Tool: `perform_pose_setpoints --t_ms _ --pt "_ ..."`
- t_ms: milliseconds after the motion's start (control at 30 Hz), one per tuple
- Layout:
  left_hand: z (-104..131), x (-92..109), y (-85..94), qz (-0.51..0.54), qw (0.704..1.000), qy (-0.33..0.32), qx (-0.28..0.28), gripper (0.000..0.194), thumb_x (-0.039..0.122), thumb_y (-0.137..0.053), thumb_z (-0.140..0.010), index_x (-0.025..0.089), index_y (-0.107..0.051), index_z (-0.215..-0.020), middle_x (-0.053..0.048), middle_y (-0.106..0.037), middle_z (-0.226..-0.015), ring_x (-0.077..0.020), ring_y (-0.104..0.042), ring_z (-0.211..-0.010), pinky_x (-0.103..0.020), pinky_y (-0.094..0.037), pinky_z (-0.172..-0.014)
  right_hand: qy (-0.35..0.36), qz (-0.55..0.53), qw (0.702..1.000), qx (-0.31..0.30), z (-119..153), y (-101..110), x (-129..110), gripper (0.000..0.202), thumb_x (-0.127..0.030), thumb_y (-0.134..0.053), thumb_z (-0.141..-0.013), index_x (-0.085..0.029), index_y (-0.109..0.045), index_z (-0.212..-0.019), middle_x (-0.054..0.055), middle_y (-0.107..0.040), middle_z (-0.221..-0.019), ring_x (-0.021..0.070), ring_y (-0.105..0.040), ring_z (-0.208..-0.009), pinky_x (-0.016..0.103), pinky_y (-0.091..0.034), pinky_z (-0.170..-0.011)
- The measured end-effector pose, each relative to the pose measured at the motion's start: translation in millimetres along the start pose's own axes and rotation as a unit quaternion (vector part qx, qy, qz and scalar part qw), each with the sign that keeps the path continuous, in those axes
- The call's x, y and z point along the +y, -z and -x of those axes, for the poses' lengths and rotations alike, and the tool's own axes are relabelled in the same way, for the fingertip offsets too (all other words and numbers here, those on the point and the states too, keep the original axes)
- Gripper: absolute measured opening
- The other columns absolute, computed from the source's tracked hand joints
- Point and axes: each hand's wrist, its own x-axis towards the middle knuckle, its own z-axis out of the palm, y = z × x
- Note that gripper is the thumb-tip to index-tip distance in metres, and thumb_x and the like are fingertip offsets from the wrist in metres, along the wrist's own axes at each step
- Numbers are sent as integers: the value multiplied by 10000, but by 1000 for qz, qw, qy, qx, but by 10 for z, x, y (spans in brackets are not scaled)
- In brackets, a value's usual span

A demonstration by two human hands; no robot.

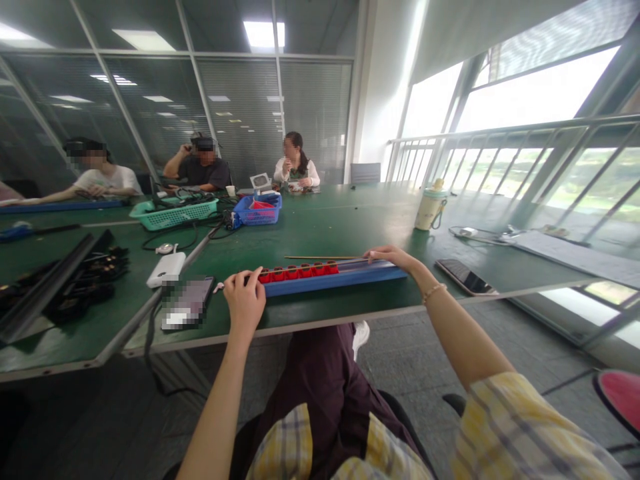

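Note:
A long, narrow blue box point(330, 283) lies near the table's front edge, with several red pieces point(306, 271) in a row in its left part. Curled round the box's left end is my left hand point(245, 297), its fingertips by the first red piece. My right hand point(393, 257) is over the back rim towards the right end, fingers bent and pointing left. A thin stick point(295, 268) runs above the red pieces between both hands; how each hand grips it is too small to tell. Another thin stick point(320, 257) lies on the table behind the box.
Left of the box lie a phone point(187, 303) and a white device point(167, 269). Another phone point(465, 276) and a bottle point(430, 208) stand to the right. Beyond are a green basket point(175, 215) and a blue basket point(257, 210). Several people sit across the table point(350, 223).

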Motion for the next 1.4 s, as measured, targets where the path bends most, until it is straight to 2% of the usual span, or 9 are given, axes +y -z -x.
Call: perform_pose_setpoints --t_ms 100,233,433,700,867,1100,1333,1400 --pt "-1 3 3 3 1000 0 -1 400 213 -470 -903 228 -696 -1233 -124 -622 -1141 -310 -426 -1120 -455 -379 -984 -10 -1 999 -32 7 11 -30 545 -717 -725 -659 -186 -789 -761 85 -724 -1176 281 -624 -1134 371 -430 -1051" --pt "1 8 9 8 1000 6 -3 394 212 -471 -910 232 -694 -1234 -124 -622 -1144 -307 -421 -1124 -454 -376 -988 -23 -10 999 -32 -9 7 -25 506 -676 -766 -624 -187 -787 -755 80 -722 -1177 278 -630 -1114 376 -440 -1040" --pt "5 -3 6 2 1000 0 -1 396 213 -468 -913 232 -690 -1241 -119 -623 -1143 -304 -421 -1119 -442 -373 -980 0 -22 999 -23 -12 0 -1 458 -643 -757 -673 -190 -783 -736 77 -735 -1131 271 -631 -1110 382 -414 -1061" --pt "-1 3 10 -5 1000 0 -4 401 211 -468 -925 251 -687 -1259 -108 -636 -1137 -295 -420 -1095 -439 -386 -964 6 -40 999 -23 -17 18 43 494 -681 -739 -698 -194 -800 -751 81 -740 -1133 295 -603 -1170 383 -365 -1110" --pt "0 29 28 -12 1000 1 -10 411 211 -463 -927 253 -679 -1273 -107 -636 -1152 -306 -417 -1111 -450 -383 -971 5 -49 999 -17 -18 17 52 483 -680 -763 -670 -199 -793 -706 79 -745 -1124 296 -612 -1152 377 -372 -1101" --pt "1 33 20 -7 1000 7 -6 399 219 -463 -923 231 -689 -1251 -116 -634 -1145 -309 -423 -1118 -453 -385 -979 6 -86 995 40 -17 29 130 457 -649 -775 -673 -194 -750 -639 74 -763 -1027 291 -632 -1085 384 -406 -1036" --pt "-4 20 8 -5 1000 5 -4 370 220 -461 -923 216 -710 -1196 -121 -636 -1143 -306 -428 -1118 -453 -385 -986 -12 -117 984 133 -67 67 333 466 -638 -732 -731 -186 -796 -819 57 -741 -847 192 -621 -852 305 -440 -828" --pt "-5 24 14 -6 1000 2 -1 366 225 -453 -930 213 -713 -1187 -115 -639 -1139 -307 -432 -1114 -448 -385 -985 -8 -130 980 147 -85 70 380 488 -662 -725 -726 -184 -787 -805 59 -739 -836 179 -611 -812 293 -441 -787"
